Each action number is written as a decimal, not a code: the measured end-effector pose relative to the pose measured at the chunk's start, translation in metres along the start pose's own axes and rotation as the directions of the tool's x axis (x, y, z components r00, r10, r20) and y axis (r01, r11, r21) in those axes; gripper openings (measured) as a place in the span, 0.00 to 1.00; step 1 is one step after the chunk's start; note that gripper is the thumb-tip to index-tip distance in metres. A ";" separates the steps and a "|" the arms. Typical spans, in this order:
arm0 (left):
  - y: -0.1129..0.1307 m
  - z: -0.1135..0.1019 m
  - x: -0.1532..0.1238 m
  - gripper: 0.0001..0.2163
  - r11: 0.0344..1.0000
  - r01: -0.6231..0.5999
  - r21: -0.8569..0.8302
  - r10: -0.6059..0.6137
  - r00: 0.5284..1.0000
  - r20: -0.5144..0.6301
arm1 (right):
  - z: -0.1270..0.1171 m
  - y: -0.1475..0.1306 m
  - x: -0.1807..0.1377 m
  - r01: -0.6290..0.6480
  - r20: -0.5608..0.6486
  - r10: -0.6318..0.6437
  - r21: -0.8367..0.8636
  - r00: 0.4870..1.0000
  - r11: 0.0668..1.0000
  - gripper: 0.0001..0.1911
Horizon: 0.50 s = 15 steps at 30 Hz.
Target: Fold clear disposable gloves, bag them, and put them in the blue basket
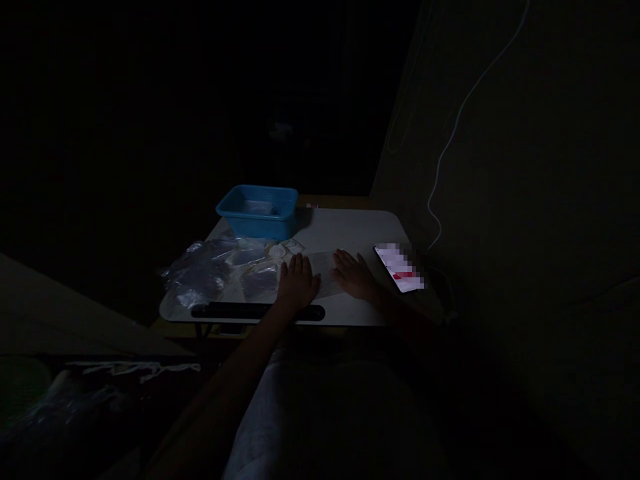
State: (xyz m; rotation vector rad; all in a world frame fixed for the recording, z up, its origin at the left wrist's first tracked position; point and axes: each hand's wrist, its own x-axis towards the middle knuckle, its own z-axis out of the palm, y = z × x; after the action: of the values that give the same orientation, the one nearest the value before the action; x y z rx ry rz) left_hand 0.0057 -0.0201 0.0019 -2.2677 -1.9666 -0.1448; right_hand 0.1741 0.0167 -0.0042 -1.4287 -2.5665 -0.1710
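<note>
A thin, clear plastic sheet or bag [326, 272] lies flat on the white table [345, 227]. My left hand [299, 283] presses on its left side, palm down with the fingers stretched out. On its right side rests my right hand [354, 275], also flat, fingers reaching forward and to the left. Neither hand grips anything. Left of my left hand are crumpled clear plastic bags [200, 273] and a flatter clear packet [259, 280]. The dim light hides whether anything is inside the sheet between my hands.
A blue plastic basin [270, 225] stands at the table's back left, with something pale inside. A lit phone [399, 268] lies on the right side. Along the front edge runs a black slot or ledge [225, 311]. A white cable [456, 123] hangs down the right wall.
</note>
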 end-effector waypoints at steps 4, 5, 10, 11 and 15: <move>-0.001 0.003 0.001 0.28 1.000 -0.002 -0.001 0.002 1.000 -0.020 | 0.000 0.001 -0.001 -0.035 -0.003 0.035 -0.014 0.999 0.999 0.27; -0.001 0.004 0.001 0.28 1.000 0.000 -0.001 0.000 1.000 -0.024 | 0.000 0.001 -0.001 -0.035 -0.006 0.035 -0.019 0.999 0.999 0.28; -0.001 0.003 0.001 0.28 1.000 0.008 0.007 -0.008 1.000 -0.015 | 0.001 0.001 -0.002 -0.032 -0.023 0.031 -0.033 0.999 0.999 0.27; -0.001 0.003 0.001 0.28 1.000 0.004 0.008 -0.004 1.000 -0.015 | 0.001 0.001 -0.002 -0.033 -0.022 0.033 -0.035 0.999 0.999 0.27; -0.001 0.003 0.000 0.28 1.000 -0.006 0.006 0.006 1.000 -0.024 | 0.001 0.001 -0.001 -0.036 -0.016 0.036 -0.036 0.999 0.999 0.27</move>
State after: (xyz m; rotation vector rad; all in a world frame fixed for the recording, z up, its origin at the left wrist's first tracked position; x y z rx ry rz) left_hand 0.0051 -0.0191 -0.0007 -2.2570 -1.9452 -0.1647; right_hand 0.1755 0.0161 -0.0052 -1.4792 -2.5364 -0.2229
